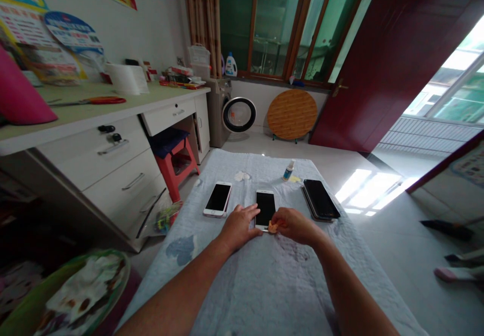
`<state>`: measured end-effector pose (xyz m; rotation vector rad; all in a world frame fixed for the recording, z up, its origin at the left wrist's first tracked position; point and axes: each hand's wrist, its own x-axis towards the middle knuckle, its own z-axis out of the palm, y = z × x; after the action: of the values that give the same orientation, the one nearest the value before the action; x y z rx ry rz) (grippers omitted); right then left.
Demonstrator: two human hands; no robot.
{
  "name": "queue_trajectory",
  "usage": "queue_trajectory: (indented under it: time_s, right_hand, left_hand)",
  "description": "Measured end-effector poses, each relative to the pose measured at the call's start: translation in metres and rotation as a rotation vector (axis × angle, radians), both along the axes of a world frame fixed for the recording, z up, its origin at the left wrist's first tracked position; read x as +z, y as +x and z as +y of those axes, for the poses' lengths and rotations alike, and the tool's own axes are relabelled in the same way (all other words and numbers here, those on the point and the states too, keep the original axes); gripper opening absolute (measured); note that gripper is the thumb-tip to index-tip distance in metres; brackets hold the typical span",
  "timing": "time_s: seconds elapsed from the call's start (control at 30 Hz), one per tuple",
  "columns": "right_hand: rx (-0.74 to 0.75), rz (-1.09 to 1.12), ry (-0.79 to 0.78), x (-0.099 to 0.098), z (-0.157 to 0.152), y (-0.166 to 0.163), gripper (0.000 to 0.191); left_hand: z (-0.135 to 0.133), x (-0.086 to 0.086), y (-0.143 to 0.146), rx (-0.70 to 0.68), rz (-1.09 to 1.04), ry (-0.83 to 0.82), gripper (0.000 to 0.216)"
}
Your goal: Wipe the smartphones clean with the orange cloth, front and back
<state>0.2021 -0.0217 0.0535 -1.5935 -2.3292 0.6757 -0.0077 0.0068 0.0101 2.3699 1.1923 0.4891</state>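
A white smartphone with a dark screen lies face up on the cloth-covered table. My left hand rests at its left edge, fingers stretched out and touching its side. Pinched in my right hand is a small orange cloth, pressed on the lower right corner of the phone. To the left lies a white phone, apparently stacked on another. On the right sits a stack of dark phones. A small spray bottle stands upright beyond the middle phone.
A white desk with scissors and a paper roll runs along the left. A red stool stands under it. At lower left is a waste bin full of used paper. A washing machine has its door open.
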Motion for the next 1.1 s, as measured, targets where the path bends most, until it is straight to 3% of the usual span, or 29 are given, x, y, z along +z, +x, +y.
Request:
queue_trajectory:
  time_s: [0.5,0.87,1.1]
  right_hand:
    - [0.047,0.093,0.158,-0.016,0.002,-0.046,0.017]
    - [0.063,0.005,-0.04,0.003,0.0,-0.011,0.026]
    - [0.032,-0.019,-0.134,0.002,0.002,0.011,0.022]
  left_hand:
    - [0.001,-0.005,0.0,-0.02,-0.008,0.061,0.055]
    - [0.0,0.001,0.0,-0.01,0.018,0.025,0.061]
    - [0.0,-0.001,0.0,-0.003,0.017,0.033,0.059]
